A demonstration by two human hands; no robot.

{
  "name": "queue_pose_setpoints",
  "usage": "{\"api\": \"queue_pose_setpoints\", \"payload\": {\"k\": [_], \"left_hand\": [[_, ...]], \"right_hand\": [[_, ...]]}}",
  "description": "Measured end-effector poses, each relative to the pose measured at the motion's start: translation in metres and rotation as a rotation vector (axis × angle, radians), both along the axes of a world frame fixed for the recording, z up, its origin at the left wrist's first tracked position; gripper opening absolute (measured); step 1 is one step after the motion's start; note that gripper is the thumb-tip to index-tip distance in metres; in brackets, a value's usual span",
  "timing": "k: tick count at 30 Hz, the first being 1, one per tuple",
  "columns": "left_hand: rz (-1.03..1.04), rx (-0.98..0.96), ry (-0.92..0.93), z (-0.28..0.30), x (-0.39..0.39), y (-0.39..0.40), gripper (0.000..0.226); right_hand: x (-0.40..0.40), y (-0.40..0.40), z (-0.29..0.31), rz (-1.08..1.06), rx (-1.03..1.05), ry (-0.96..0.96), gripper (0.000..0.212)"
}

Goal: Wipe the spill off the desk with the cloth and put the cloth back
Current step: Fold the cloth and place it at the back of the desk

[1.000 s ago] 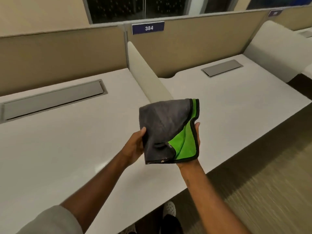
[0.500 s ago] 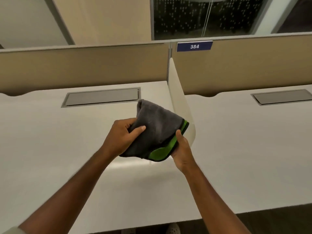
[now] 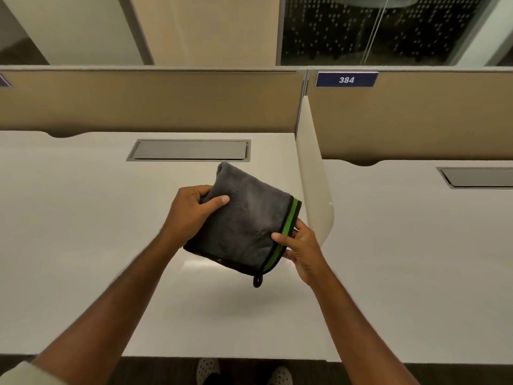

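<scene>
A wide white counter (image 3: 83,245) fills most of the view, seen from above by the person standing at its near edge. Tan partition panels (image 3: 152,101) run along its far side, and a white divider (image 3: 313,184) stands on edge to the right, separating it from a neighbouring counter. A grey hatch (image 3: 191,150) is set flush into the surface near the back. A blue sign (image 3: 346,79) reading 384 sits on the right panel. Both bare forearms reach forward over the counter. Between them a folded grey cloth (image 3: 247,218) with a green and black border is held up in the air above the counter, not touching it; a small black loop hangs from its lowest corner. The left hand (image 3: 191,212) clasps the cloth's left edge, thumb on top. The right hand (image 3: 301,245) pinches the green-bordered right edge between thumb and fingers. Two light shoes (image 3: 208,370) show below the counter edge.
</scene>
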State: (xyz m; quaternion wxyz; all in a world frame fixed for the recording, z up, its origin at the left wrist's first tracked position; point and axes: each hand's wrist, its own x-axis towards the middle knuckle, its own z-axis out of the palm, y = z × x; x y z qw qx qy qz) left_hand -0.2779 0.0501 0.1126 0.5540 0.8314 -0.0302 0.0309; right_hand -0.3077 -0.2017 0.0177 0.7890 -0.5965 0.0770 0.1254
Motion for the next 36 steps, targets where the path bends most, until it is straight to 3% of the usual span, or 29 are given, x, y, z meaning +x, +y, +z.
{"api": "queue_pose_setpoints", "payload": {"k": [9, 16, 25, 36], "left_hand": [[0.082, -0.212, 0.248, -0.026, 0.019, 0.039, 0.01], [-0.036, -0.238, 0.408, -0.039, 0.035, 0.064, 0.02], [-0.071, -0.254, 0.499, -0.042, 0.055, 0.078, 0.018], [-0.165, -0.313, 0.566, -0.025, 0.071, 0.086, 0.015]], "right_hand": [[0.018, -0.006, 0.019, 0.002, -0.045, -0.033, 0.042], [0.025, 0.003, 0.023, 0.001, -0.152, -0.052, 0.036], [0.033, 0.012, 0.03, -0.011, -0.238, -0.013, 0.036], [0.042, 0.017, 0.051, -0.054, -0.153, -0.017, 0.029]]}}
